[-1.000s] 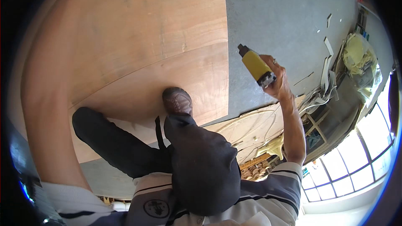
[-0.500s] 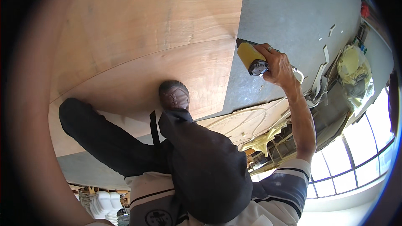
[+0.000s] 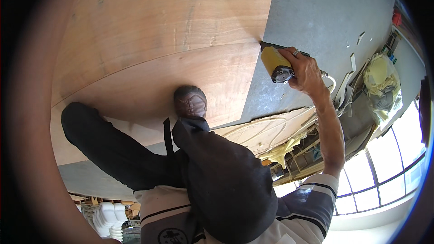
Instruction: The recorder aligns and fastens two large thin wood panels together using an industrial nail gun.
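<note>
My right hand (image 3: 307,73) is closed around a pneumatic stapler (image 3: 276,63) with a yellow body and a dark end cap. The stapler's dark nose meets the right edge of the plywood, where a seam between two sheets ends. A pale hose (image 3: 331,81) comes off the tool behind my hand. The upper plywood sheet (image 3: 181,13) and the lower plywood sheet (image 3: 144,81) lie side by side along that curved seam. My left arm (image 3: 34,122) runs blurred up the left rim, and its hand is out of the picture.
My shoe (image 3: 190,101) rests on the lower sheet. Grey floor (image 3: 325,9) lies to the right, with thin offcut strips (image 3: 352,62) on it. Further right are a clear plastic bag (image 3: 382,77) and stacked scrap. White stacked pieces (image 3: 108,219) stand at the lower left.
The whole view has shifted slightly, so the plywood edge, stapler and right hand appear a little further right. The stapler's nose stays at the seam's end, and my right hand keeps its grip.
</note>
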`<action>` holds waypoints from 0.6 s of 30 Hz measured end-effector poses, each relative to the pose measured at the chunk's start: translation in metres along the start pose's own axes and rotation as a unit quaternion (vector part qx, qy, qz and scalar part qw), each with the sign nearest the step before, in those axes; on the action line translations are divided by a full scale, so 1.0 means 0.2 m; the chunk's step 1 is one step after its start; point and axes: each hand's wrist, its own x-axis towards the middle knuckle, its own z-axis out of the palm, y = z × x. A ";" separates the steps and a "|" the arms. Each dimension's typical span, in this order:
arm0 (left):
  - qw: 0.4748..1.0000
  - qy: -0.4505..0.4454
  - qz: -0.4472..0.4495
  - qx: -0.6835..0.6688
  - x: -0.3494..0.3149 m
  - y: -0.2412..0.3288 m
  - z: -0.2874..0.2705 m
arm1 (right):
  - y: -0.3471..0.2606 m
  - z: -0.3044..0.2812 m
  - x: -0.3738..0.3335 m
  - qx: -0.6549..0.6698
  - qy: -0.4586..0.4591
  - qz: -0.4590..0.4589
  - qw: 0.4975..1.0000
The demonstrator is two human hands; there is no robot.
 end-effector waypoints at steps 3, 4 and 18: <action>1.000 0.008 0.000 -0.007 -0.01 -0.02 0.01 | -0.01 -0.02 0.01 -0.024 -0.010 -0.004 1.000; 1.000 0.010 0.000 -0.009 -0.01 -0.02 0.02 | -0.02 -0.02 0.01 -0.043 -0.015 -0.001 0.999; 0.998 0.049 0.006 -0.041 -0.06 -0.05 0.07 | -0.04 -0.01 0.04 -0.051 -0.021 0.019 0.998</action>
